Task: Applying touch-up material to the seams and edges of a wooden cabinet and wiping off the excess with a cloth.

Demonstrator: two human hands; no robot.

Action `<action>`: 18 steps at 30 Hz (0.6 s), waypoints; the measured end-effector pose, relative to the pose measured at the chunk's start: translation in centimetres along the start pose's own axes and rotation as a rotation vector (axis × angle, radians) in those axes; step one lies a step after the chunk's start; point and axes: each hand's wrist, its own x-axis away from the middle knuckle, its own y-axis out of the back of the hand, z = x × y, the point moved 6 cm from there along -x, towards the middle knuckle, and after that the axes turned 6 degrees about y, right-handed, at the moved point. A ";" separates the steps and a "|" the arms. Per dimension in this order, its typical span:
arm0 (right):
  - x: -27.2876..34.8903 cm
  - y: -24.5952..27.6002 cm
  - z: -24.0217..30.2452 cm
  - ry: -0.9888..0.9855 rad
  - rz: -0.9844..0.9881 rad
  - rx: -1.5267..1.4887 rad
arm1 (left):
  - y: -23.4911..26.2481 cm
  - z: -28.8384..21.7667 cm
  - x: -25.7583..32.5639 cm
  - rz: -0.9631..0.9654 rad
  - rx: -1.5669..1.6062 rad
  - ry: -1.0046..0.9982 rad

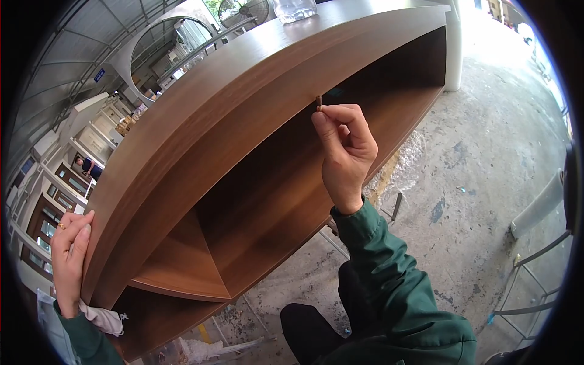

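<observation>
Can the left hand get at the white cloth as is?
Probably yes: the cloth is close by the left hand's wrist, with nothing visible between. The fingers would likely have to leave the cabinet first.

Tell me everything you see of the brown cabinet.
The brown, wood-grained cabinet has its open front facing the wearer. Its surface looks like smooth laminate or veneer. A panel partitions the interior toward the left. The left hand touches the cabinet's left end; a clear container rests on top.
</observation>
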 end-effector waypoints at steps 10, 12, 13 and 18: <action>1.7 -1.5 1.6 0.053 0.120 0.109 | 0.2 0.1 -0.2 -0.008 -0.003 0.005; 1.5 -1.3 1.5 0.020 0.080 0.069 | 0.2 -0.1 -0.1 -0.010 -0.019 -0.014; 1.2 -1.0 1.4 0.015 0.036 0.065 | 0.2 -0.2 -0.1 -0.011 -0.020 -0.013; 0.5 -0.3 0.2 -0.048 -0.032 0.014 | 0.0 0.0 -0.1 0.003 0.022 0.020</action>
